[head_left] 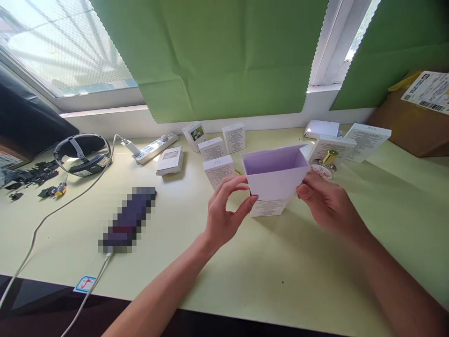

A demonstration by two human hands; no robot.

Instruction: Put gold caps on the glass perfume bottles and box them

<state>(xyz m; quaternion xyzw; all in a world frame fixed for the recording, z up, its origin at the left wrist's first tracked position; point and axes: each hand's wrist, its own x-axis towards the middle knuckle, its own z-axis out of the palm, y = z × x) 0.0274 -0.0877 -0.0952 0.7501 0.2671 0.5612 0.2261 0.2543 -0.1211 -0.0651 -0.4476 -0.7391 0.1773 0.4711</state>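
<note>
A small white carton with a pale lavender inside stands upright before me, its top open. Fine print shows on its lower front. My left hand grips its left edge, thumb at the front and index finger at the back. On the right side, my right hand pinches the carton with curled fingers. Just beyond that hand is a clear glass perfume bottle with a gold cap, partly hidden by the hand. Another white printed carton stands behind my left fingers. A bit of gold shows beside it, mostly hidden.
Several white cartons stand at the back, including one with a picture. A flat carton, power strip, blurred-out dark phone on a cable and head strap device lie left. A cardboard box fills the right corner.
</note>
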